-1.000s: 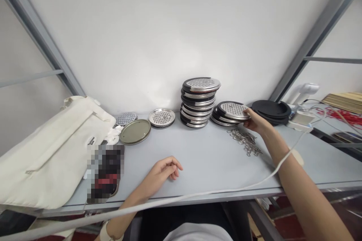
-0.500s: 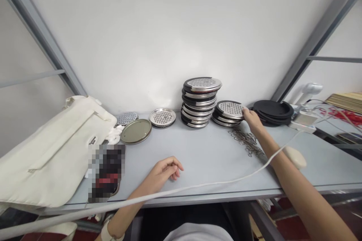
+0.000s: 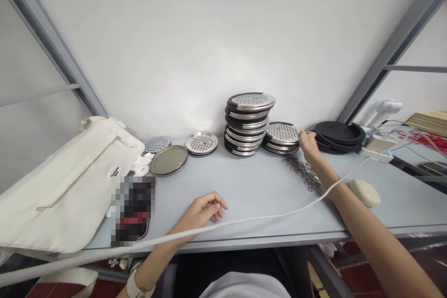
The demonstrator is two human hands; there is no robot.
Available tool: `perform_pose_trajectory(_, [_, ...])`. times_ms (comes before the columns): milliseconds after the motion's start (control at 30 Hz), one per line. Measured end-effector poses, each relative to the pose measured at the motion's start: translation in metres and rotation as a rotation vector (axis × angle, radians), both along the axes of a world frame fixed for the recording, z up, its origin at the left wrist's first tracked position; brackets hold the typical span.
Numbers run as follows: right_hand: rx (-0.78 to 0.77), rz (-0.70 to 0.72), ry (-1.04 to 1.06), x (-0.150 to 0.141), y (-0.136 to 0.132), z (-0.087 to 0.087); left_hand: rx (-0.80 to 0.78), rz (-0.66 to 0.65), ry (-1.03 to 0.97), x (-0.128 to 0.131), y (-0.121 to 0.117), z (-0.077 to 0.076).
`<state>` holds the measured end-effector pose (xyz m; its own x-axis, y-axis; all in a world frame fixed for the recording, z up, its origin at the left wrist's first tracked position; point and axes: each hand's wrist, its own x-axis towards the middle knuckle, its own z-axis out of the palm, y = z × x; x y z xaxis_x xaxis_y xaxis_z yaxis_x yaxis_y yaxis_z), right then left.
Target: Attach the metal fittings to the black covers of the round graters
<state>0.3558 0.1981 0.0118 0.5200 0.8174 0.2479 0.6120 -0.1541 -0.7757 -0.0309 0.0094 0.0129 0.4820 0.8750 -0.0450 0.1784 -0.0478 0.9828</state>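
Left hand (image 3: 206,208) stays loosely curled; right hand (image 3: 308,143), grip unclear, is beside the disc (image 3: 282,133) now more centred on its stack (image 3: 283,149).

From afar I watch through one head-worn camera, facing forward and down across the table (image 3: 251,186) to the white wall (image 3: 209,32), near enough that the left hand (image 3: 206,208) and right hand (image 3: 309,145) sit in the view's lower half

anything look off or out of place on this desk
Two things: the tall stack looks uneven, its top disc jutting out to the right; and the white cable crosses in front of the left forearm and right forearm, an awkward place for it.
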Motion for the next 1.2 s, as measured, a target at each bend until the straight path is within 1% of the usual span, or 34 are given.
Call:
perform_pose_trajectory(100, [0.032,-0.066,-0.020,-0.003,-0.007,0.004,0.011,-0.009,-0.010,-0.001,0.002,-0.004])
perform_pose_trajectory(167, [0.063,-0.044,-0.062,-0.009,-0.012,0.007,0.012,-0.013,-0.023,-0.001,0.004,-0.007])
perform_pose_trajectory(267, [0.129,-0.050,-0.179,-0.018,-0.020,0.009,0.015,-0.016,-0.029,-0.001,0.004,-0.010])
perform_pose_trajectory(367, [0.263,-0.092,-0.458,-0.028,-0.030,0.008,0.051,0.005,0.016,-0.002,0.001,-0.003])
perform_pose_trajectory(467, [0.329,-0.076,-0.520,-0.040,-0.044,0.007,0.176,0.077,0.137,-0.011,0.001,0.012])
perform_pose_trajectory(500, [0.380,-0.050,-0.567,-0.046,-0.049,0.007,0.239,0.129,0.193,-0.017,0.004,0.018])
perform_pose_trajectory(533, [0.417,0.015,-0.606,-0.052,-0.055,0.007,0.338,0.198,0.283,-0.025,0.008,0.024])
perform_pose_trajectory(567, [0.434,0.118,-0.638,-0.059,-0.060,0.007,0.456,0.278,0.399,-0.034,0.015,0.028])
perform_pose_trajectory(633, [0.449,0.334,-0.687,-0.075,-0.069,0.007,0.610,0.357,0.628,-0.055,0.034,0.034])
perform_pose_trajectory(700, [0.448,0.574,-0.773,-0.091,-0.076,0.005,0.677,0.392,0.830,-0.076,0.055,0.034])
perform_pose_trajectory(767, [0.459,0.787,-0.859,-0.104,-0.081,0.003,0.680,0.414,0.883,-0.094,0.073,0.031])
perform_pose_trajectory(800, [0.463,0.840,-0.887,-0.109,-0.083,0.001,0.686,0.412,0.899,-0.099,0.079,0.028])
perform_pose_trajectory(833, [0.460,0.880,-0.905,-0.113,-0.084,0.000,0.693,0.398,0.914,-0.103,0.083,0.026])
perform_pose_trajectory(900, [0.466,0.909,-0.913,-0.117,-0.085,-0.001,0.718,0.381,0.944,-0.105,0.087,0.022])
perform_pose_trajectory(1033, [0.451,0.906,-0.884,-0.114,-0.083,-0.002,0.816,0.394,0.985,-0.100,0.085,0.019])
perform_pose_trajectory(1100, [0.431,0.906,-0.863,-0.112,-0.082,-0.002,0.877,0.430,0.976,-0.098,0.085,0.022])
perform_pose_trajectory(1200, [0.405,0.917,-0.830,-0.112,-0.081,-0.002,0.955,0.495,0.927,-0.096,0.085,0.037])
